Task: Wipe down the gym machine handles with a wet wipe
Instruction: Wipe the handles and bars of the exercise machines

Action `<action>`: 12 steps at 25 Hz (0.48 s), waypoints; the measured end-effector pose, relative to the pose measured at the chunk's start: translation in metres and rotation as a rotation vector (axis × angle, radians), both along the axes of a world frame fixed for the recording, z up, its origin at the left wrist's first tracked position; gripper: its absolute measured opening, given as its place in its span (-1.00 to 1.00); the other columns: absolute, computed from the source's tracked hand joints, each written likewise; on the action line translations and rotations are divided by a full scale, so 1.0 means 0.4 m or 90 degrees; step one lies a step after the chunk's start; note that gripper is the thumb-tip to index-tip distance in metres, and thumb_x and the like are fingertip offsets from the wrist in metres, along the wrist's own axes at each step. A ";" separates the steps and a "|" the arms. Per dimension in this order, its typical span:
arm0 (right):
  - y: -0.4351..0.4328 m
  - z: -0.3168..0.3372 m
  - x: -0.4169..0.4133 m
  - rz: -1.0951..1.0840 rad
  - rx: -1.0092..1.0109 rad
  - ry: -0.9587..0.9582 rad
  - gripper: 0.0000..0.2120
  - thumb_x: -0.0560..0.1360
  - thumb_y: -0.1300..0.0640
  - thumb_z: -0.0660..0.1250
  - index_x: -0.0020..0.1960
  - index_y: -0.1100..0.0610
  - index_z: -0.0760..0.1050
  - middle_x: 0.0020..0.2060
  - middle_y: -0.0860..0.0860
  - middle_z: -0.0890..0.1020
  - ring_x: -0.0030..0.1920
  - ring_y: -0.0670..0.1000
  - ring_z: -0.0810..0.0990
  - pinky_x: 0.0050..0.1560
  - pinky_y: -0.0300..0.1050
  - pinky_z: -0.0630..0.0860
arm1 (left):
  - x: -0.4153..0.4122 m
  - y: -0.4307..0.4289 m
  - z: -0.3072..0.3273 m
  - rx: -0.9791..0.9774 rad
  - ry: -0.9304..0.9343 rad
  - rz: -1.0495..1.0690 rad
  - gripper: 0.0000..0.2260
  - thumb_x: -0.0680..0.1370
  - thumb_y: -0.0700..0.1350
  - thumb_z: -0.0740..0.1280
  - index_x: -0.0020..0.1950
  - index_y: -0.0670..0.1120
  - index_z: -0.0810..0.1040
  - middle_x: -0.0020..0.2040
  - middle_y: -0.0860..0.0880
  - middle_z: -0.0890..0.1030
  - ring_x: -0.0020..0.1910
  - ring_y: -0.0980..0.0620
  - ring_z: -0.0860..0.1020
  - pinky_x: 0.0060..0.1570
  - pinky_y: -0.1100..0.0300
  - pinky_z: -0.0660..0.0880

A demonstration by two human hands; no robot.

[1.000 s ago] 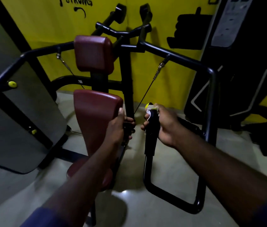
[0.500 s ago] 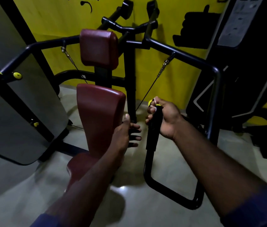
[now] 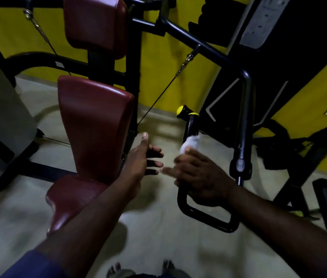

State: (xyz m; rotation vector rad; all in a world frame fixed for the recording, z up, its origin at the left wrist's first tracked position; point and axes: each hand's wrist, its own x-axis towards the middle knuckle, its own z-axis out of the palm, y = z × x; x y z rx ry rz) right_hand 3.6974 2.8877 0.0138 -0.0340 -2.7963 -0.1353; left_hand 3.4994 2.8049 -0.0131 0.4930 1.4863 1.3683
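Yellow walls (image 3: 168,57) stand behind the gym machine (image 3: 208,47). The right hand (image 3: 200,173) grips a white wipe (image 3: 188,142) low on the black handle (image 3: 191,125), while the left hand (image 3: 140,159) hovers beside it, spread wide, holding nothing. This handle seems partly wiped; others probably remain.

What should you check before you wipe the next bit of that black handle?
1. Wipe in the right hand: ok, bunched at its fingers.
2. Wipe touching the handle: ok.
3. Handle bare above the wipe, up to the yellow cap: ok.
4. Left hand out of the way: ok, open, holding nothing, beside the red pad.
5. Wipe wet enough: cannot tell.
6. Handle clean: cannot tell, the picture is dark and blurred.
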 end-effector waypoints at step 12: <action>-0.010 0.013 -0.005 0.068 0.046 -0.018 -0.85 0.56 0.03 0.31 -0.13 0.09 0.52 -0.15 0.03 0.55 0.09 0.16 0.57 0.41 0.09 0.31 | 0.001 -0.002 0.059 0.025 0.023 0.078 -0.38 0.67 0.34 0.07 0.03 -0.16 0.64 0.02 -0.23 0.73 -0.17 -0.11 0.63 -0.16 0.03 0.54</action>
